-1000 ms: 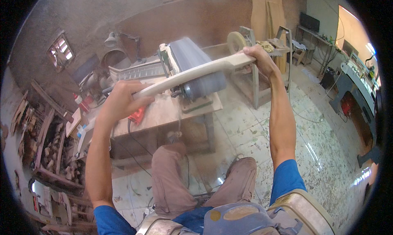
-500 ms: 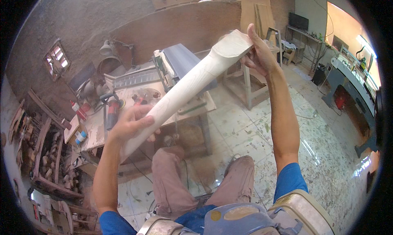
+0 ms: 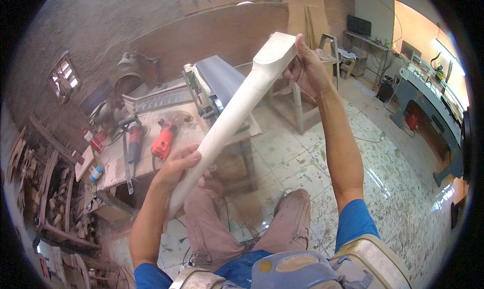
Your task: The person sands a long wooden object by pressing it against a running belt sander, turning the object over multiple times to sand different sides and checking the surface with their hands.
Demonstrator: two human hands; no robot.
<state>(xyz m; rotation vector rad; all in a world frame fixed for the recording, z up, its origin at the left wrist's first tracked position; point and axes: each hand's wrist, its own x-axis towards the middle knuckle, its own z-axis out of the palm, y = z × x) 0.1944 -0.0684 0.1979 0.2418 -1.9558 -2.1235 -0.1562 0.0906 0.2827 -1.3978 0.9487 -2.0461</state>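
Observation:
A pale wooden furniture leg (image 3: 233,115), with a round shaft and a squared block at its upper end, is held up at a slant in front of me. My left hand (image 3: 176,167) is closed around the lower shaft, thumb on top. Up at the block end, my right hand (image 3: 310,70) grips the side with its thumb along the edge; some fingers are hidden behind the wood. Beyond the leg stands a belt sander (image 3: 218,78) with a grey belt, partly covered by the shaft.
The workbench (image 3: 113,174) at left carries a red power tool (image 3: 164,139), a grey-and-red grinder (image 3: 134,142), a red bottle (image 3: 92,139) and a lamp (image 3: 127,62). Wood scraps fill a rack (image 3: 53,188) farther left. A long machine (image 3: 428,95) stands right. Debris litters the tiled floor (image 3: 375,188).
The leg has turned about its length, so different faces of the block show, and stands somewhat steeper. My left hand has shifted right and down; my right hand slightly left.

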